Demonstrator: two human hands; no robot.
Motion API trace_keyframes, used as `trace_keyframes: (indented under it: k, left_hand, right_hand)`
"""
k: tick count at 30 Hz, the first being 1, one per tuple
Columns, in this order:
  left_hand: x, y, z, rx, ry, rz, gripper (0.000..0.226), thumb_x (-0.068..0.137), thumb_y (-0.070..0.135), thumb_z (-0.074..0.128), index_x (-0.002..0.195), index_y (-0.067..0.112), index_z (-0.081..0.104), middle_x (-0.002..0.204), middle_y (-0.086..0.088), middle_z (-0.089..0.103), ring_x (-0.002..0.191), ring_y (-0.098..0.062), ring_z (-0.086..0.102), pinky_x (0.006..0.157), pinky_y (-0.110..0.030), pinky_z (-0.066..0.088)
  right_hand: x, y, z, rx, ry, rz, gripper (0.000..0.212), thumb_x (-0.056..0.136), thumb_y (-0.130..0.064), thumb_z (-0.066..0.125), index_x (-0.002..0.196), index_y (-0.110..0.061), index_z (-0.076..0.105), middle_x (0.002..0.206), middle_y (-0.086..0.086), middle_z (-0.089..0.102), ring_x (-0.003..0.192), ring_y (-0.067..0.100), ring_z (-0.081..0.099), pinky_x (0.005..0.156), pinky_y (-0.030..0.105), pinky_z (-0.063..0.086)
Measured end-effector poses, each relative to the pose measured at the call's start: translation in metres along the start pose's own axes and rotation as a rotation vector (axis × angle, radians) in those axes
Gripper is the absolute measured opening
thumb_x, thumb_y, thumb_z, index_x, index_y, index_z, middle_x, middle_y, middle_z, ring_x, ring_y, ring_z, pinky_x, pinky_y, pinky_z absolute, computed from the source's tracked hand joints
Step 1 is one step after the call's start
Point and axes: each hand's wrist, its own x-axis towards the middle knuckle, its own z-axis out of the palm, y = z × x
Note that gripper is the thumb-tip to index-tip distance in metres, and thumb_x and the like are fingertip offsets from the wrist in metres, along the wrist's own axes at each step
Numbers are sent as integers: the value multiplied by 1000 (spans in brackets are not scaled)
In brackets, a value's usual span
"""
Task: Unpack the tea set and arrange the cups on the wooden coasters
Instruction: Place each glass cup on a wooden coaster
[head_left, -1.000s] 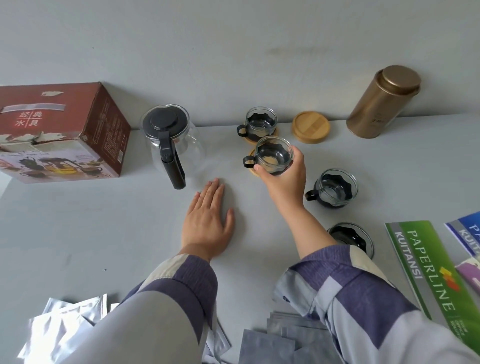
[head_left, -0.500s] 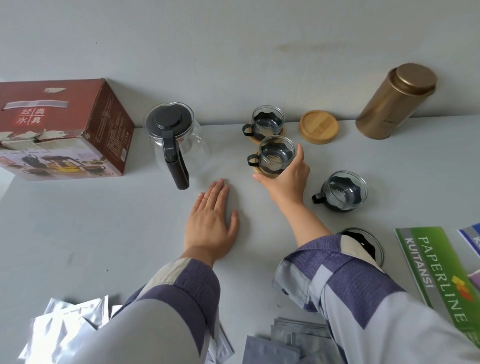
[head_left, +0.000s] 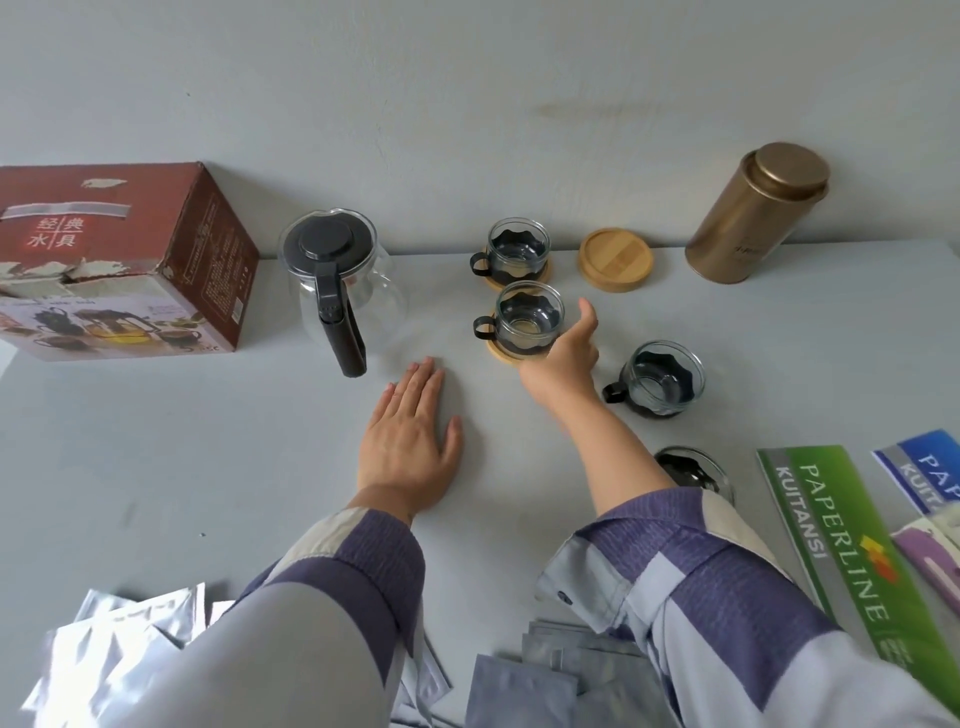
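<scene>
A glass cup with a black holder (head_left: 529, 322) stands on a wooden coaster (head_left: 506, 355) at the table's middle. My right hand (head_left: 563, 361) is just right of it, fingers apart, holding nothing. Behind it a second cup (head_left: 517, 248) sits on another coaster (head_left: 543, 278). A stack of bare wooden coasters (head_left: 615, 259) lies to the right of that. A third cup (head_left: 661, 378) stands on the bare table, and a fourth cup (head_left: 693, 470) is partly hidden by my right sleeve. My left hand (head_left: 410, 441) rests flat on the table.
A glass teapot with a black lid and handle (head_left: 337, 291) stands left of the cups, beside the red tea-set box (head_left: 111, 262). A gold tin (head_left: 756, 213) is at the back right. Paper booklets (head_left: 852, 561) lie right; foil pouches (head_left: 119, 654) lie near me.
My right hand lowered the cup onto the near wooden coaster and let go of it. The left hand stayed flat.
</scene>
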Motion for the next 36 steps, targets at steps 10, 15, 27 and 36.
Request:
trace_keyframes:
  k: [10, 15, 27, 36]
  left_hand:
    - [11, 76, 15, -80, 5, -154, 67, 87, 29, 12, 151, 9, 15, 160, -2, 8, 148, -14, 1, 115, -29, -10]
    - [13, 76, 20, -91, 55, -173, 71, 83, 33, 17, 150, 10, 21, 159, -2, 15, 147, -14, 9, 117, -27, -5]
    - [13, 76, 19, -110, 71, -181, 66, 88, 31, 33, 150, 12, 22, 159, 0, 15, 147, -12, 9, 117, -26, -5]
    - [11, 78, 18, -114, 75, -183, 67, 86, 31, 32, 149, 11, 24, 158, -2, 17, 147, -14, 11, 117, -26, -4]
  right_hand:
    - [75, -23, -85, -297, 41, -54, 57, 85, -15, 56, 139, -19, 40, 140, 8, 46, 129, 31, 43, 99, 33, 42]
    - [111, -17, -79, -529, 69, -45, 61, 79, -35, 66, 135, -25, 42, 138, 9, 42, 128, 33, 33, 98, 39, 38]
    - [141, -16, -72, -602, 166, -32, 75, 64, -57, 75, 128, -33, 46, 135, 7, 47, 128, 31, 34, 98, 40, 35]
    - [110, -27, -113, -422, -72, 22, 74, 52, -61, 79, 117, -33, 56, 125, -3, 57, 119, 21, 52, 101, 40, 44]
